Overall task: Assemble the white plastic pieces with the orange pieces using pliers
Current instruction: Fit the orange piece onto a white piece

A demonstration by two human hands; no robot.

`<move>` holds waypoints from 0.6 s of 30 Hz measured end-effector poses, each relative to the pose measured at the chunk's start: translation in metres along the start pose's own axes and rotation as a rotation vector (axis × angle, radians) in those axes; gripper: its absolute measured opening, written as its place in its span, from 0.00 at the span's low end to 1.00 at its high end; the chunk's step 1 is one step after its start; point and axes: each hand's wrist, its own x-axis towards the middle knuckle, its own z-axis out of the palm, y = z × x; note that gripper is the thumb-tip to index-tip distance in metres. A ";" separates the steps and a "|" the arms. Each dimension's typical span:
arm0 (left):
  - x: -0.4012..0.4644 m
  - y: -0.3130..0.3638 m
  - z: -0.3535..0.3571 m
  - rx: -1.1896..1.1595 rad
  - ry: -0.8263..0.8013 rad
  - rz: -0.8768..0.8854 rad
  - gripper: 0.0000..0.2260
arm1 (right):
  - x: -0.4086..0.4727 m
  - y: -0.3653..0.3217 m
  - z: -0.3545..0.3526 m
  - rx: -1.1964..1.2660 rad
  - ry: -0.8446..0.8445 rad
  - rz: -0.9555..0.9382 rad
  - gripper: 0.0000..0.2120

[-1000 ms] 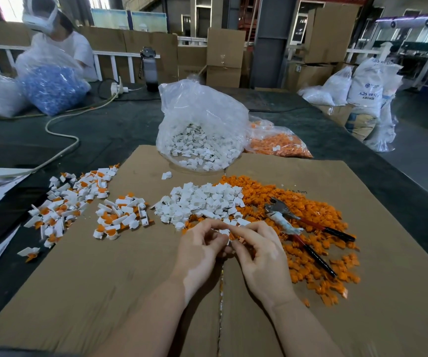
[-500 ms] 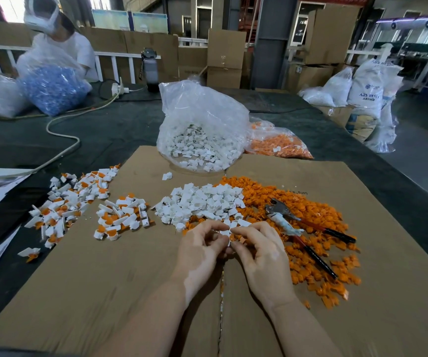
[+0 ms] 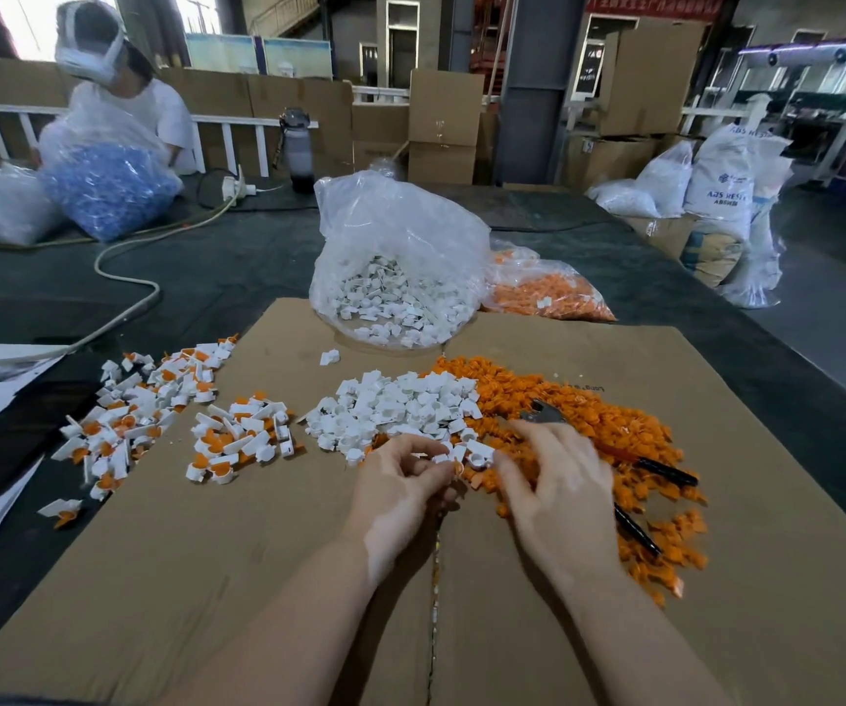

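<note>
Since half a second ago the right hand has drifted away from the left hand toward the right of the frame, over the orange pieces, and it is blurred. Its fingers are loosely curled and spread, and its grip looks released; nothing shows in it.

The left hand sits at lower centre, fingers bent upward, its grip grasping a small white piece with an orange part between thumb and fingertips; whether the two are fully seated I cannot tell.

Loose white plastic pieces lie heaped just above the hands on the cardboard sheet covering the desk, touching the orange heap. The pliers lie on the orange heap, partly hidden behind the right hand. Finished assemblies lie at centre left.

Risks, as I judge them: the pinched pair could slip apart while held one-handed, and reaching for the pliers could scatter orange pieces or mix the two heaps further.
</note>
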 end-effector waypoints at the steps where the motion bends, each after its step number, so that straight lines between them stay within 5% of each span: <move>1: 0.000 0.001 0.001 0.008 0.003 -0.009 0.04 | 0.006 0.006 -0.006 -0.096 -0.036 0.076 0.17; 5: 0.003 0.006 0.004 0.070 0.019 -0.024 0.04 | 0.031 0.031 -0.026 -0.434 -0.326 0.363 0.20; 9: 0.004 0.010 0.008 0.105 0.039 -0.041 0.04 | 0.043 0.042 -0.031 -0.522 -0.547 0.438 0.21; 14: 0.005 0.016 0.008 0.128 0.048 -0.041 0.06 | 0.043 0.045 -0.031 -0.627 -0.469 0.315 0.22; 18: 0.009 0.021 0.006 0.057 0.086 -0.077 0.05 | 0.045 0.032 -0.036 -0.428 -0.419 0.285 0.15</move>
